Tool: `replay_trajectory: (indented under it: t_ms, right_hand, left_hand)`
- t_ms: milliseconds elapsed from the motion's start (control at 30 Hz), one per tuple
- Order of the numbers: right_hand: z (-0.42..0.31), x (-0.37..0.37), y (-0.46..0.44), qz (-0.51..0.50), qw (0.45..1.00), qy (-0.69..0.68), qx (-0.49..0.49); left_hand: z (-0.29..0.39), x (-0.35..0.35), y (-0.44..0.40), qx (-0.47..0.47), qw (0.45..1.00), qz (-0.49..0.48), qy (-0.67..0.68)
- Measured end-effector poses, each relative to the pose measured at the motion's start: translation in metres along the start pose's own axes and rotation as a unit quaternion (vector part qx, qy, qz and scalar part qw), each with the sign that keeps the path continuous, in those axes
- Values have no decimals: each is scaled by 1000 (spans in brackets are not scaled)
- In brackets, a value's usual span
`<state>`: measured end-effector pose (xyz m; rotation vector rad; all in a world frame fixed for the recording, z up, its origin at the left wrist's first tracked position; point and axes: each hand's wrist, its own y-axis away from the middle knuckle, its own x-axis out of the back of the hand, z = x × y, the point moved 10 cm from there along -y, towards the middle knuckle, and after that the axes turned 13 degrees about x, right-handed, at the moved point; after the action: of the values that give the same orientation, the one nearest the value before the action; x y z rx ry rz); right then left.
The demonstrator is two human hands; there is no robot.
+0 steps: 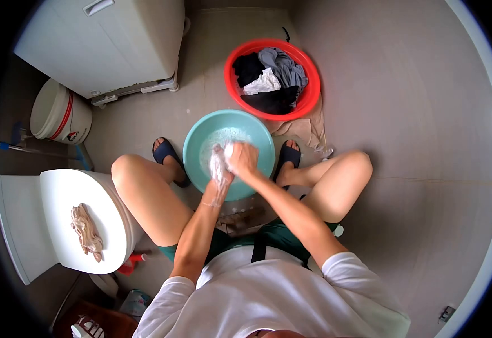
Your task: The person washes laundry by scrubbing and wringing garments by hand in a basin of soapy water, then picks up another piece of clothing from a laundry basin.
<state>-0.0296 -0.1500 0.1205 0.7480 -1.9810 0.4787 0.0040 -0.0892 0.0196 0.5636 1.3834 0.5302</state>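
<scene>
Over a turquoise basin [192, 138] with foamy water, my two hands are close together. My left hand [220, 170] is coated in white lather or wrapped in a thin wet white cloth; I cannot tell which, and its fingers are hidden. Beside it, my right hand [242, 159] is curled closed and smeared by motion. Something small and white shows at its left edge, too blurred to name. Suds streak down my left wrist.
Behind the basin stands a red tub [230, 69] of dark, grey and white clothes [282, 65], with a beige cloth [309, 130] beside it. A toilet [54, 194] with a crumpled beige cloth [86, 232] on its lid, a white bucket [79, 121] and a white appliance [110, 48] are at left.
</scene>
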Motion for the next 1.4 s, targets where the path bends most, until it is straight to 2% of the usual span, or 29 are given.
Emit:
replay_trajectory:
  t_ms: [33,133,167,200,233,267,300,333,367,400,467,533,567,600,633,667,700,733,767,833,867,900,933,967,1000,1067,1167,1267,1400]
  right_hand:
    - [10,2,-15,-33,999,38,10]
    - [-4,9,-6,6,1000,-13,0]
    - [-25,1,9,-62,997,-3,39]
    - [-36,-16,23,-89,995,-19,30]
    - [-50,-2,29,3,997,-19,71]
    - [-47,5,25,17,998,-25,57]
    - [-44,10,22,31,998,-32,43]
    - [-23,5,5,-34,998,-50,-28]
    - [-5,5,-13,17,999,-37,3]
    - [-3,9,-24,-9,1000,20,15]
    - [-22,17,-15,47,998,-17,29]
    - [-31,-18,14,-47,998,-27,-8]
    - [-51,0,30,29,997,-38,53]
    - [-69,19,42,105,987,-50,114]
    - [-54,0,34,21,996,-40,74]
    - [-28,-9,22,6,1000,15,23]
    - [-11,0,7,15,1000,16,12]
    - [1,19,-5,-6,1000,-15,2]
    - [31,2,-17,-12,999,33,-18]
    - [35,23,-14,111,992,-52,12]
    - [41,30,-11,151,984,-95,24]
    - [67,17,-11,143,947,-288,-17]
    - [88,0,-9,125,871,-471,-59]
    - [69,31,-6,141,793,-589,-61]
    - [68,51,-9,174,808,-563,-12]
    - [65,57,-11,113,741,-661,-45]
    - [47,74,-9,87,742,-664,-19]
    - [42,68,0,45,722,-689,-38]
    - [53,61,6,32,728,-682,-70]
  left_hand:
    - [-4,-23,23,3,1000,15,4]
    - [11,-37,34,-6,999,35,-16]
    - [14,-21,3,33,986,-164,-20]
    - [21,-17,-13,128,899,-385,164]
    - [26,-2,-18,77,922,-370,89]
    - [31,-13,-7,25,935,-353,12]
    - [22,-3,-10,7,974,-225,7]
    - [9,-19,14,-11,996,-91,-1]
    - [2,-12,19,-24,999,27,17]
    - [-4,-3,-2,21,989,-135,51]
    - [15,-28,27,-52,997,-44,-27]
    - [36,14,-23,-59,980,-185,35]
    - [46,39,-47,-63,963,-252,68]
    - [46,56,-62,-55,965,-242,88]
    - [31,44,-55,-7,958,-274,79]
    - [10,21,-32,40,950,-301,70]
    - [-1,-20,24,-13,998,51,-42]
    - [-6,-42,44,-20,995,79,-49]
    - [-5,-27,35,-15,998,50,-39]
    - [3,-30,23,10,999,-38,-29]
    - [12,-46,34,-33,998,-39,-45]
    - [20,-50,34,-45,998,-36,-28]
    - [31,-49,33,-58,998,-30,-8]
    - [42,-66,40,-70,990,-113,-38]
    - [42,-48,46,-76,995,-14,-69]
    - [38,-55,44,-58,980,-55,-183]
    - [34,-73,50,-72,941,-94,-318]
    - [36,-57,38,-62,912,-58,-402]
    - [50,-39,32,-77,944,-9,-322]
